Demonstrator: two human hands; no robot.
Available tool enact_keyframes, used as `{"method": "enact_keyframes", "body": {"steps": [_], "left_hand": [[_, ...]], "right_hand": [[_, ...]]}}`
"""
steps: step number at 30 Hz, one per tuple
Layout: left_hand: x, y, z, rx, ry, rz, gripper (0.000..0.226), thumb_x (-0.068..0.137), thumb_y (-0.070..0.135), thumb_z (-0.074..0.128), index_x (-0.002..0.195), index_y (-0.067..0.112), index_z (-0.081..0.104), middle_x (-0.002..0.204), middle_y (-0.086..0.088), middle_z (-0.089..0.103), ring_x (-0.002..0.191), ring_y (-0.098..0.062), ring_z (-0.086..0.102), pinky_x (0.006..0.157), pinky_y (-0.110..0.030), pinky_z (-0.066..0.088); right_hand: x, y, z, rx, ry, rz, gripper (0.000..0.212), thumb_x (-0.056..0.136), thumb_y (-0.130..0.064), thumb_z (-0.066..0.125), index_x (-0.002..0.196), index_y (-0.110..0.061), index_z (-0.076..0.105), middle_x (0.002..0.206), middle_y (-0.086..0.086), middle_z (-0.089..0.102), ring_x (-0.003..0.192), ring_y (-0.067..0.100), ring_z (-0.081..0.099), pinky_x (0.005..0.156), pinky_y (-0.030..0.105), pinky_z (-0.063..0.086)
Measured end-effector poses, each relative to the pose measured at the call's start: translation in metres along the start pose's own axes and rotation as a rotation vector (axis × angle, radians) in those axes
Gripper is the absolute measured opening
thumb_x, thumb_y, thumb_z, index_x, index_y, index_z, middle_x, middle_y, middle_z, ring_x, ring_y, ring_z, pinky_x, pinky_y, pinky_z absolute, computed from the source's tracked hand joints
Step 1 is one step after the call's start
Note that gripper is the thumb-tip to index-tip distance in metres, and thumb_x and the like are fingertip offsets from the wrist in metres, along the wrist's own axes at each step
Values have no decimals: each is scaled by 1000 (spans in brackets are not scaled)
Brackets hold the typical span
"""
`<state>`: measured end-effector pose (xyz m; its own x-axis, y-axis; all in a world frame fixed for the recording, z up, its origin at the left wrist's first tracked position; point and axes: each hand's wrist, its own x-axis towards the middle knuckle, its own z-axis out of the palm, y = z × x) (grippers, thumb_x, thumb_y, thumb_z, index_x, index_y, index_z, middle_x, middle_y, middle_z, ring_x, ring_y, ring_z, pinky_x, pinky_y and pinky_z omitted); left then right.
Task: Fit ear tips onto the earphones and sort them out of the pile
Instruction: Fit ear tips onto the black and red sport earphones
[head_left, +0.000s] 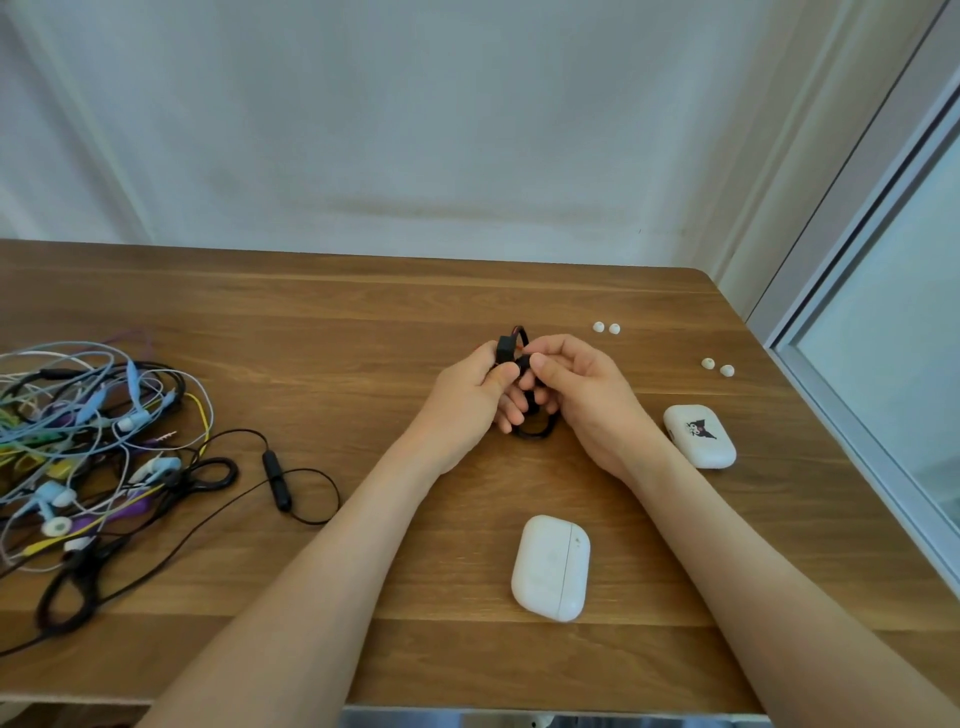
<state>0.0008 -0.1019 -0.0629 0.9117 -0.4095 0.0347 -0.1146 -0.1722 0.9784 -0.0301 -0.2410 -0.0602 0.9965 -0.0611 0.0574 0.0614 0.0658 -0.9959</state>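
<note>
**A:** Where's the earphone (506, 349)?
**B:** Over mid-table (363, 322). The left hand (467, 395) is curled round it and the right hand (576, 395) pinches its bud end.
**A:** Handling?
**B:** Light, I'd judge, with a floppy cord. The tips (598, 327) look soft and slippery, so hold the hard shell.
**A:** Surroundings?
**B:** Smooth wood, the pile (88, 441) at left, a white wall (415, 130), a window (893, 291) at right.

Two white cases: a plain case (550, 569) and (beyond it, to the right) a printed case (700, 435). Four white ear tips (598, 327) beyond the plain case, in two pairs. One tangled pile of earphones (78, 441) left of it; one set of black earphones (505, 349) straight beyond it.
</note>
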Motion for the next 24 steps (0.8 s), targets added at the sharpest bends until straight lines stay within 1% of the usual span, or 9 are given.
{"method": "enact_keyframes", "body": {"steps": [2,4,7,12,15,17,19,21,24], "left_hand": [[0,0,1,83,36,27,21,102,11,38,111,13,57,67,1,59,52,-6,55,51,-19,48],[-1,1,2,182,59,50,23,102,10,38,117,11,55,68,0,59,49,-2,53,50,-17,47],[-2,2,2,258,62,57,28,102,9,37,126,14,49,71,1,58,47,1,51,48,-14,46],[-4,2,2,313,28,67,38,102,8,37,138,15,41,73,4,57,54,-2,51,52,-14,45],[-4,3,1,265,30,46,43,102,11,38,145,17,35,73,3,58,56,-3,52,53,-15,45],[-5,4,1,226,27,46,39,102,12,38,140,18,39,73,2,59,55,-2,52,52,-15,46],[-5,4,0,204,17,62,23,102,13,39,123,18,48,74,2,59,52,0,52,52,-15,46],[-4,3,-1,151,15,74,11,101,18,42,107,15,51,76,3,60,54,2,53,54,-16,46],[-4,3,-2,115,-2,73,9,97,30,51,102,23,50,79,9,60,59,4,55,58,-17,45]], "right_hand": [[1,-2,-2,30,-35,18,10,95,-5,52,95,-11,61,68,-3,65,59,7,53,57,19,41],[1,-3,-3,42,-59,32,9,94,-4,54,92,-10,60,67,-2,66,58,8,54,57,19,41],[0,-3,-4,55,-80,43,8,93,-3,55,88,-9,58,67,-1,67,57,9,53,56,19,40],[-1,-3,-3,45,-60,55,11,93,-3,56,84,-10,57,66,1,64,56,10,52,57,21,40],[0,-2,-3,82,-62,70,12,93,-3,55,85,-10,58,67,2,64,56,9,51,58,20,40],[0,-1,-5,91,-71,81,10,94,-3,54,87,-10,59,68,1,64,58,9,50,59,20,40],[1,-2,-6,91,-68,87,9,94,-3,54,90,-9,60,69,1,64,59,9,50,61,21,39],[2,-1,-6,89,-61,75,8,93,-4,54,94,-8,61,70,2,64,61,9,52,62,21,40],[1,1,-6,49,-58,41,5,89,-7,61,94,-8,62,73,6,63,64,10,53,63,21,42]]}}
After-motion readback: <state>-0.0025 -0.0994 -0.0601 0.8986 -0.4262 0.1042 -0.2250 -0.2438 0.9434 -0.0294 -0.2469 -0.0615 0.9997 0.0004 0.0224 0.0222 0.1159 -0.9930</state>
